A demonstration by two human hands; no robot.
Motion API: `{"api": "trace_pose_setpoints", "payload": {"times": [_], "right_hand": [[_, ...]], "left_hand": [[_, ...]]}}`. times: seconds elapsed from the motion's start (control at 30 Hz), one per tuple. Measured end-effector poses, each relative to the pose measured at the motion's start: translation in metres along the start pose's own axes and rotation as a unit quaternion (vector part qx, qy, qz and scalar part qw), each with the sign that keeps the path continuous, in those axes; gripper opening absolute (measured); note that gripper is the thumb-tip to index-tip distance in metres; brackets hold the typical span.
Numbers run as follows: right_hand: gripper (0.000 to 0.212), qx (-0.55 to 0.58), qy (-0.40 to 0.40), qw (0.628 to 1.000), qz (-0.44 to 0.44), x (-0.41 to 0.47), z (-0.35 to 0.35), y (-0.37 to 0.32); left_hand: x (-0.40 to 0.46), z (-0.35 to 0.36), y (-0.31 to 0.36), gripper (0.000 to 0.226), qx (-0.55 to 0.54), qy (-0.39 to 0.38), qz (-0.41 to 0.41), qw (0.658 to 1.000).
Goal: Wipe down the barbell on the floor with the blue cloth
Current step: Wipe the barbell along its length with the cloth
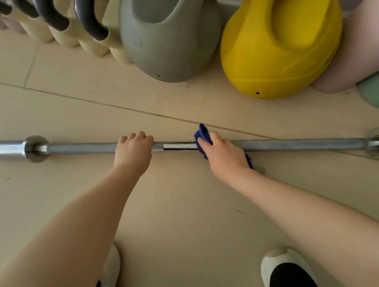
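Bar (84, 148) lying flat on the tiled floor (180, 216), running left to right across the view, collars (36, 148) near each end, sleeves passing out of frame on both sides.

Left hand (134, 150) gripping the shaft left of centre, fingers curled over the top and pressed together, thumb hidden beneath. Right hand (223, 154) gripping right of centre with the cloth (202, 133) bunched between palm and steel, fingers wrapped round both; a ring showing on one finger. Cloth tips sticking out above and below the hand. A short bright, smooth band of shaft showing between the two hands.

Kettlebells lying just beyond the bar against the wall: grey (170, 31), yellow (282, 36), a pale row further left. Shoes (282, 265) planted near the bottom edge.

Handling, judged: bar looking solid steel, rigid and heavy, round, so likely rolling on the tiles under a sideways push; left hand probably serving as the brake. Polished centre band likely slippery; duller sections either side possibly knurled and likely dragging on fabric, though texture too blurred to confirm. Cloth soft, light, conforming, best kept wrapped well round the shaft and slid lengthwise. Best hold: on the shaft inside the collars, not the sleeves, which may be rotating freely. Much of the length apparently remaining.
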State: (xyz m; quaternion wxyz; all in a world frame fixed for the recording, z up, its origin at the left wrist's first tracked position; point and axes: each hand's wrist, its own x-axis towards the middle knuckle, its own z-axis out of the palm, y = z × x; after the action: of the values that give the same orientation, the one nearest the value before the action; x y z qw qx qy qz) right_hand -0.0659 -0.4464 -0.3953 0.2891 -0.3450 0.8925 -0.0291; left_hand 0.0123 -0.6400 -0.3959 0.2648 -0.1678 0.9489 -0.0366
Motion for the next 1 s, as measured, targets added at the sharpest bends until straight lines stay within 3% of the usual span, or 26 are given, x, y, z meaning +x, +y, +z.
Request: {"api": "trace_pose_setpoints", "payload": {"times": [0.13, 0.37, 0.43, 0.6, 0.67, 0.8, 0.9, 1.0], "right_hand": [[0.026, 0.022, 0.018, 0.994, 0.107, 0.001, -0.011, 0.014], [0.027, -0.005, -0.017, 0.974, 0.225, 0.016, -0.011, 0.0], [0.029, 0.005, -0.03, 0.974, 0.226, 0.021, -0.012, -0.008], [0.029, 0.036, -0.042, 0.99, 0.128, 0.025, -0.008, -0.009], [0.028, 0.061, -0.028, 0.986, 0.15, 0.021, -0.008, -0.004], [0.028, 0.03, -0.005, 0.955, 0.295, 0.024, -0.009, -0.014], [0.034, 0.053, -0.003, 0.958, 0.282, 0.038, -0.004, -0.047], [0.027, 0.119, 0.013, 0.967, 0.226, 0.044, 0.011, -0.087]], "left_hand": [[0.013, 0.0, -0.009, 0.03, 0.022, 0.004, 0.048, 0.999], [0.023, -0.01, -0.023, 0.028, 0.037, -0.038, 0.149, 0.987], [0.025, -0.011, -0.024, 0.027, 0.048, -0.044, 0.169, 0.983], [0.035, -0.01, -0.025, 0.021, 0.043, -0.068, 0.19, 0.978], [0.035, -0.007, -0.025, 0.02, 0.02, -0.069, 0.186, 0.98], [0.027, 0.003, -0.025, 0.023, -0.037, -0.04, 0.155, 0.986], [0.025, 0.007, -0.025, 0.025, -0.058, -0.027, 0.147, 0.987], [0.025, 0.009, -0.027, 0.026, -0.052, -0.017, 0.17, 0.984]]}}
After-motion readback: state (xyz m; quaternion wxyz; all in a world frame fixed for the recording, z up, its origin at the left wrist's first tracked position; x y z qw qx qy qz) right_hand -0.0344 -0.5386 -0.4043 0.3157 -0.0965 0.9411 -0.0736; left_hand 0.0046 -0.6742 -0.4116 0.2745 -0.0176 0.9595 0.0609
